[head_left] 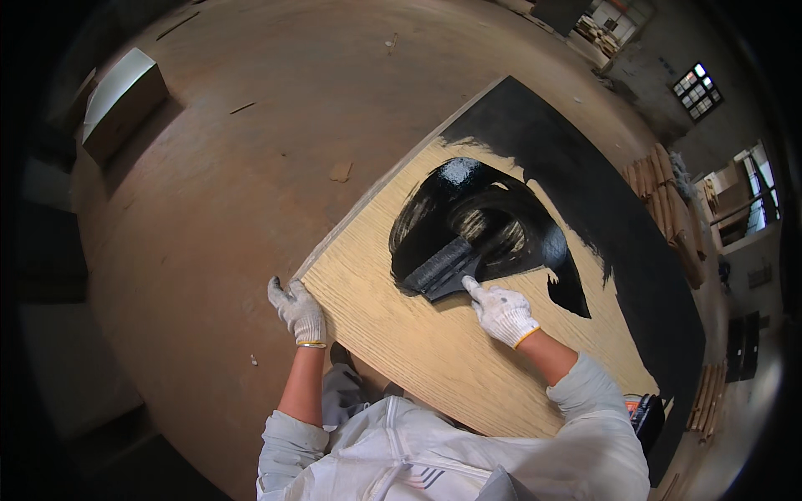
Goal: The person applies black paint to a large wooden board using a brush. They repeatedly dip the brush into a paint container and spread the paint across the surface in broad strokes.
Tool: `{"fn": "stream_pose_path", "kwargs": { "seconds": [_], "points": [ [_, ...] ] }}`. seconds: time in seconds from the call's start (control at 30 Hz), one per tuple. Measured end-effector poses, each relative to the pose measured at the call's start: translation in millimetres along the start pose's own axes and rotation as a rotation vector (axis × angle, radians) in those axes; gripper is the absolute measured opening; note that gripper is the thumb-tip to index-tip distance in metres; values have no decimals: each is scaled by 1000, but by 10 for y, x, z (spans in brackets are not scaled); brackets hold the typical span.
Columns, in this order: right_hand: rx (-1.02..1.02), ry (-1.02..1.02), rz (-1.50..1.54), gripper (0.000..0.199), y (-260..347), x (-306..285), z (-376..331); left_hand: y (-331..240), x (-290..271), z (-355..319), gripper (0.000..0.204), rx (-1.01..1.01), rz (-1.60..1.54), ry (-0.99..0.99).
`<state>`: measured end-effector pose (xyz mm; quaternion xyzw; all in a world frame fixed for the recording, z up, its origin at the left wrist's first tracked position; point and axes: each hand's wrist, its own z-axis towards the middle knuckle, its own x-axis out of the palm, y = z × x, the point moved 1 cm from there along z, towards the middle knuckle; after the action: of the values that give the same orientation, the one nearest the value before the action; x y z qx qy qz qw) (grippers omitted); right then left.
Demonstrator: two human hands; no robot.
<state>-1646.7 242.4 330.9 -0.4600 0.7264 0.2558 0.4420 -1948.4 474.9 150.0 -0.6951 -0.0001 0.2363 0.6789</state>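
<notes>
A pale wood-grain board (376, 309) lies before me, partly coated in glossy wet black paint (451, 188). My right hand (504, 315), in a white knitted glove, is closed round the handle of a wide black paint brush (439, 269). Its bristles lie on the wet patch near the board's middle. At the board's left corner is my gloved left hand (299, 312), thumb held apart from the fingers; it holds nothing I can see, and whether it touches the edge is unclear.
Darker black paint (585, 175) covers the board's far and right margins. A black container (645, 415) with a reddish label stands by my right elbow. On the brown floor (225, 209) sits a large box-like block (125, 96) at far left. Wooden bundles (668, 204) lean at right.
</notes>
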Motion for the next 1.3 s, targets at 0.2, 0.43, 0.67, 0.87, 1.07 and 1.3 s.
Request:
{"fn": "stream_pose_path", "kwargs": {
  "seconds": [0.2,0.43,0.67,0.87,1.07,1.3],
  "points": [
    [674,-47,209,59,-1927,14,98,-215,-55,-61,44,12,28,88],
    [533,-228,194,54,-2144,-712,2009,-271,-22,-56,38,3,38,132],
    [454,-133,193,57,-1321,-603,1305,-192,-149,-29,37,49,59,90],
    [600,-322,307,39,-2124,-769,2364,-263,-100,-61,37,69,68,183],
    [285,-211,282,41,-636,-969,2261,-236,-180,62,42,131,175,170],
    [931,-206,416,54,-2502,91,465,-331,-147,-2,43,83,102,176]
  ]
}}
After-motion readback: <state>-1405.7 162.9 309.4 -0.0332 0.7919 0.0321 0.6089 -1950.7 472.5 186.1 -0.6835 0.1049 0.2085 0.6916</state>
